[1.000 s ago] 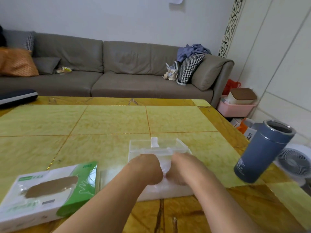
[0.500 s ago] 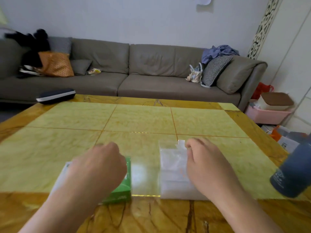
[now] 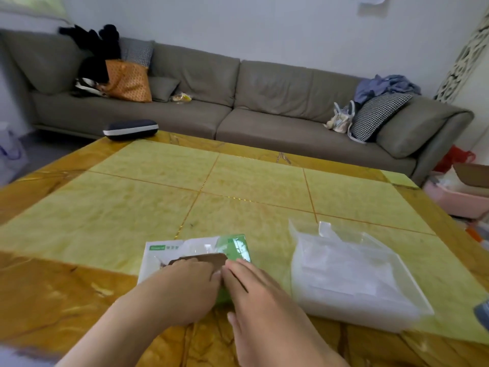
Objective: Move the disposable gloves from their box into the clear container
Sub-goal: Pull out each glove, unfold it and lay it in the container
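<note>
The glove box (image 3: 185, 251), white with a green right end and a brown oval opening on top, lies flat near the table's front edge. My left hand (image 3: 180, 290) covers its near half, fingers curled at the opening; what they touch inside is hidden. My right hand (image 3: 254, 292) lies on the green end, fingertips meeting the left hand's. Both hands hold the box. The clear container (image 3: 412, 292) stands to the right of the box, apart from both hands, with a stack of translucent gloves (image 3: 346, 271) inside.
The yellow tiled table (image 3: 238, 181) has amber borders. A dark oval case (image 3: 130, 129) sits on its far left corner. A blue tumbler (image 3: 483, 313) pokes in at the right edge. Behind the table runs a grey sofa (image 3: 264, 102); a pink bin (image 3: 455, 200) stands on the floor at right.
Both hands left the clear container and moved left onto the glove box. My view swung left, so the container now sits at right and the tumbler is almost out of view.
</note>
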A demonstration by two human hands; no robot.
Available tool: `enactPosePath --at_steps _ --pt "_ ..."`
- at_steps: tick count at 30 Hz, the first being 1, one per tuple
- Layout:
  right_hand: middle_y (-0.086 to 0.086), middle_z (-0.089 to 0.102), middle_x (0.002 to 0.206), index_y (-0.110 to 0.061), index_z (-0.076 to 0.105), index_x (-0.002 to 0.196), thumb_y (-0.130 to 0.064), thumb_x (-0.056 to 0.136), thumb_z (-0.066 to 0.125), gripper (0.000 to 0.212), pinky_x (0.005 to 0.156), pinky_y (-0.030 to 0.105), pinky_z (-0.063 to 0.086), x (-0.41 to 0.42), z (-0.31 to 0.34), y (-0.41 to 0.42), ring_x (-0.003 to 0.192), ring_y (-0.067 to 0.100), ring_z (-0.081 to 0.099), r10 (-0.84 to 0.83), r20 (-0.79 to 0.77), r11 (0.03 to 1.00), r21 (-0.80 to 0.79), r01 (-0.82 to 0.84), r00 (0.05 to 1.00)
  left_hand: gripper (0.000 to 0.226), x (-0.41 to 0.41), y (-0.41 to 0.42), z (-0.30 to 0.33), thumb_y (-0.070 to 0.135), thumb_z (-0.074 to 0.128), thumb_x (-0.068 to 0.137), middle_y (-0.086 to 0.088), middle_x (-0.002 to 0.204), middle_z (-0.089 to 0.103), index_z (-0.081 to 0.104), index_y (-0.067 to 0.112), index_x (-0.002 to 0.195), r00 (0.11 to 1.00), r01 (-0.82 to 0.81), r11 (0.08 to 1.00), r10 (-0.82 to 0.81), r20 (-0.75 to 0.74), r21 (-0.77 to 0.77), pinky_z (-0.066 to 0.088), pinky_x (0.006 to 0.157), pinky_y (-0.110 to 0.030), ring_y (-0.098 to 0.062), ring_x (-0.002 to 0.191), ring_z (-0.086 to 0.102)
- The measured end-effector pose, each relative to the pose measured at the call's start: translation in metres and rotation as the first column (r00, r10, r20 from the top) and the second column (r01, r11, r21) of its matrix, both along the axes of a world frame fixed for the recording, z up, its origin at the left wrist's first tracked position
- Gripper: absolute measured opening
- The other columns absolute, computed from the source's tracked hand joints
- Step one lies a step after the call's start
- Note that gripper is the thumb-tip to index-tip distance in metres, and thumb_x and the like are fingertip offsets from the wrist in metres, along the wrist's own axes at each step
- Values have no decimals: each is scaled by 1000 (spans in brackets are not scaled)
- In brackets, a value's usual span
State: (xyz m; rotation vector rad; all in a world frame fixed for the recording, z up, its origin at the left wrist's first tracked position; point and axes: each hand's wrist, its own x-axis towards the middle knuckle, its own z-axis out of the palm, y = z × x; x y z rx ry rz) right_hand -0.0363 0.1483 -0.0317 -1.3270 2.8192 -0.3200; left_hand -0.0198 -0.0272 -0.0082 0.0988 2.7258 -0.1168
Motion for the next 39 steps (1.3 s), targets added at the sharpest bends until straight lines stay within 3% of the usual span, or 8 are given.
enactPosePath --at_steps 8,11,17,21,25,29,34,39 --pt "-10 58 147 -21 59 144 -38 71 73 76 114 22 25 2 -10 0 137 10 56 -50 -37 997 63 52 998 26 4 3 7 27 36 105 3 82 51 60 27 94 961 -119 966 170 -217 231 49 70 -32 -15 74 52" --pt "-6 38 164 -17 38 158 -26 89 64 74 117 23 2 2 -3 1 153 15 35 -31 -4 999 21 31 1000 22 6 -3 14 22 46 96 -1 75 57 67 20 91 815 -284 841 465 -346 461 52 59 -40 -13 59 45" --pt "-11 6 171 -20 13 165 -19 103 50 72 109 14 -19 2 7 -1 159 10 -2 40 42 998 -42 -38 998 6 11 -8 40 29 76 88 14 84 73 73 30 83 565 -66 509 728 -388 858 52 70 -17 0 83 67" --pt "-16 10 167 -22 21 161 -19 103 48 63 107 8 -14 1 7 0 157 6 4 29 68 995 -96 -22 997 17 13 -6 50 16 82 85 2 93 77 74 22 98 614 51 81 784 -95 995 59 79 -31 -14 87 74" --pt "-22 7 161 -31 23 154 -16 99 50 63 116 24 34 8 22 3 149 5 26 -47 173 985 -156 75 984 29 11 1 51 10 79 80 -11 97 78 71 12 108 676 62 -151 733 70 987 58 89 -45 -30 90 76" --pt "-27 51 131 -38 50 131 -8 95 51 46 105 23 48 8 54 17 118 -5 55 -160 386 840 -431 331 909 27 10 11 49 16 77 83 -12 100 78 73 14 109 698 61 -202 708 103 977 57 87 -43 -31 92 76" --pt "-8 69 112 -32 57 125 -17 92 68 38 87 41 62 -13 83 48 99 14 74 48 689 364 -686 630 723 19 11 27 51 17 73 85 -11 102 78 79 25 101 787 22 -248 602 136 968 61 67 -26 -22 82 74" --pt "-5 74 102 -34 69 121 -20 92 80 34 74 21 58 -25 93 69 85 8 73 21 644 411 -703 580 765 13 12 47 48 21 77 89 -20 94 75 79 14 100 891 -106 -192 418 179 976 52 63 -27 -22 73 66"
